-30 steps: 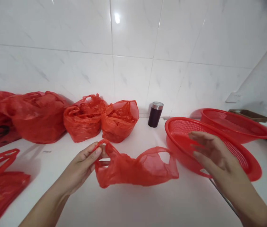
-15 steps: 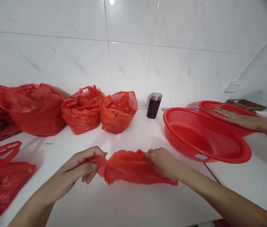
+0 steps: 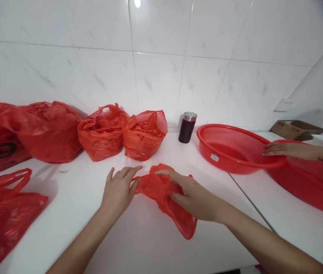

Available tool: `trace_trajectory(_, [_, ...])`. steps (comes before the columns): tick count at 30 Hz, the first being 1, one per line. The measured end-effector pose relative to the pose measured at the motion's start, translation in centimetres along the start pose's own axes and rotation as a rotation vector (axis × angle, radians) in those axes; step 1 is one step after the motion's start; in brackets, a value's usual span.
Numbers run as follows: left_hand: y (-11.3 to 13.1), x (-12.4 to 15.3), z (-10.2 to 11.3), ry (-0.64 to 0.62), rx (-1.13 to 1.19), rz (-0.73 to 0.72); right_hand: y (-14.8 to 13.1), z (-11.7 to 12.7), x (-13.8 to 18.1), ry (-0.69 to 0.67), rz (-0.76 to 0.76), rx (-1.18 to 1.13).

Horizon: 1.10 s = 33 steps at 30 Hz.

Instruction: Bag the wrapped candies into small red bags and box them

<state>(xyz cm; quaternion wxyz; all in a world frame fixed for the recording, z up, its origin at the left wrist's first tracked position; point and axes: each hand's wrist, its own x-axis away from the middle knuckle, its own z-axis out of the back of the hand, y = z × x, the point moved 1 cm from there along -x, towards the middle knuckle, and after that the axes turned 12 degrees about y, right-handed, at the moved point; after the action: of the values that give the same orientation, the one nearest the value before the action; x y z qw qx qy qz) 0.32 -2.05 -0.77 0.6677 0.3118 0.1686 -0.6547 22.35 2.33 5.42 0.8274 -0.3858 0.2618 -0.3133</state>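
A crumpled red plastic bag (image 3: pixel 184 219) hangs between my two hands, just over the white table. One thin end of it passes between the thumb and index finger of my left hand (image 3: pixel 120 186), whose other fingers stick out loosely. My right hand (image 3: pixel 197 194) grips the bag's middle, with thumb and fingers curled round the film. The bag's lower corner droops below my right hand toward the table.
Along the tiled wall stand several filled red bags (image 3: pixel 144 137) and a dark tumbler (image 3: pixel 187 129). Another red bag (image 3: pixel 10 220) lies front left. At right, another person's hand (image 3: pixel 293 150) is at two red plastic baskets (image 3: pixel 221 161). A cardboard box (image 3: pixel 290 131) sits behind.
Both my hands have drawn closer together, and the bag has bunched up and now droops. The front basket has shifted back, the other forward and right, with the other person's hand at them.
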Motion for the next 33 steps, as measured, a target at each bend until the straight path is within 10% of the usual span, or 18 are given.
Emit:
trace_trajectory(9, [3.6, 2.3, -0.2, 0.296, 0.221, -0.156, 0.9, 0.0, 0.7, 0.133, -0.123, -0.19])
trace_trajectory(14, [4.1, 1.5, -2.5, 0.126, 0.109, -0.203, -0.1, -1.3, 0.7, 0.131, -0.025, -0.226])
trace_trajectory(22, [3.1, 1.1, -4.1, 0.042, 0.151, -0.041, 0.8, -1.9, 1.4, 0.161, -0.075, -0.111])
trace_trajectory(26, [2.1, 0.2, -4.1, -0.053, 0.471, 0.258, 1.5, -2.7, 2.2, 0.102, -0.092, -0.041])
trace_trajectory(33, [-3.8, -2.6, 0.0, -0.097, 0.671, 0.607, 5.0, 0.9, 2.3, 0.095, -0.165, 0.322])
